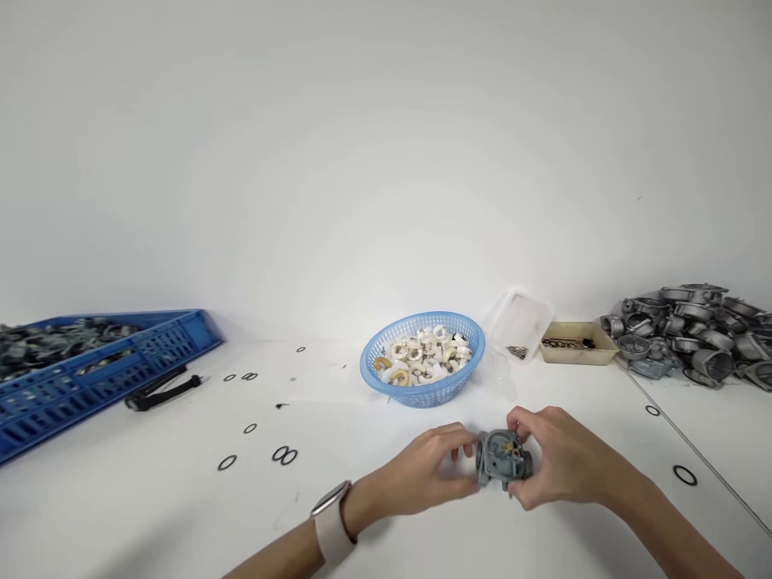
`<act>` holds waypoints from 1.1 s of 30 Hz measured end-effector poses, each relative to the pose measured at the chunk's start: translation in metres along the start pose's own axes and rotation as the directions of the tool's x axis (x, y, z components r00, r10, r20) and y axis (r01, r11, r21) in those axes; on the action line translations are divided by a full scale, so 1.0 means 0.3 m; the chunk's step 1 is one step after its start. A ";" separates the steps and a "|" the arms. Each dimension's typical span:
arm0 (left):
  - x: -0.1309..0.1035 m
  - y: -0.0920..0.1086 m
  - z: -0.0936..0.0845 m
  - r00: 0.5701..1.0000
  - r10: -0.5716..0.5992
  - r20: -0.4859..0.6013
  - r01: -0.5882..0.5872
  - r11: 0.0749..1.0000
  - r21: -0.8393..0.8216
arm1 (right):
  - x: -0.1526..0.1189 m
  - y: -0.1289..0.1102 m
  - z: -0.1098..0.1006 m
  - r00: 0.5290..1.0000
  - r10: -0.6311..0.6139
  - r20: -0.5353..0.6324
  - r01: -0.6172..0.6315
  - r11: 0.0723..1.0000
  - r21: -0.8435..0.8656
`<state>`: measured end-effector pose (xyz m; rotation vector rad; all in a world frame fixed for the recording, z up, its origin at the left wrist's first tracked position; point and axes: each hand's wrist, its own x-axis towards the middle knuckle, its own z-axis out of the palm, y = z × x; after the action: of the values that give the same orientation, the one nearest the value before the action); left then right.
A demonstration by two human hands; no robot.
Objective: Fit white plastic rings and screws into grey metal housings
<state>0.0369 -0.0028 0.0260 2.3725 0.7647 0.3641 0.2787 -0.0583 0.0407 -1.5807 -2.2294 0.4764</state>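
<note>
Nearest, in front of the round blue basket [425, 396] and to its left, a pale-strapped watch [334, 531] with a screen too steeply angled to read. Just beyond, in front of the basket, the left grip [422, 470], turned inward with palm facing right, pinching the left side of a grey metal body [500, 458] between thumb and fingers. Opposite, in front of the basket and to its right, the right grip [560, 458], bent inward at the wrist, pinching the other end of the grey metal body, with any lettering there too small to read. On the white surface [338, 434], left of the basket, flat black rings [227, 462]. Inside the basket, white and yellowish pieces [428, 354]. Well left of it, a blue crate [202, 331] full of metal parts. Right of it, a translucent tray [523, 316], a beige tray [577, 357], then heaped metal castings [693, 326].
</note>
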 end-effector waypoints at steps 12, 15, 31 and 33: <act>0.019 0.014 0.065 0.998 -0.002 -0.055 0.002 1.000 0.012 | -0.009 -0.004 -0.053 0.977 0.124 0.176 -0.129 0.992 0.018; 0.053 0.035 0.074 0.999 0.041 -0.029 -0.041 0.999 0.004 | -0.015 -0.008 -0.094 0.950 0.162 0.266 -0.198 0.973 0.115; 0.104 0.060 0.073 0.997 0.021 -0.070 -0.012 0.991 0.133 | -0.018 0.039 -0.111 0.947 0.168 0.275 -0.239 0.938 0.250; 0.090 0.063 0.070 0.997 0.015 -0.074 -0.002 0.987 0.163 | -0.011 0.057 -0.101 0.952 0.184 0.244 -0.250 0.929 0.274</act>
<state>0.0755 -0.0084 0.0235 2.5278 0.8482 0.4104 0.3084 -0.0542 0.0590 -1.6818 -2.0082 1.0456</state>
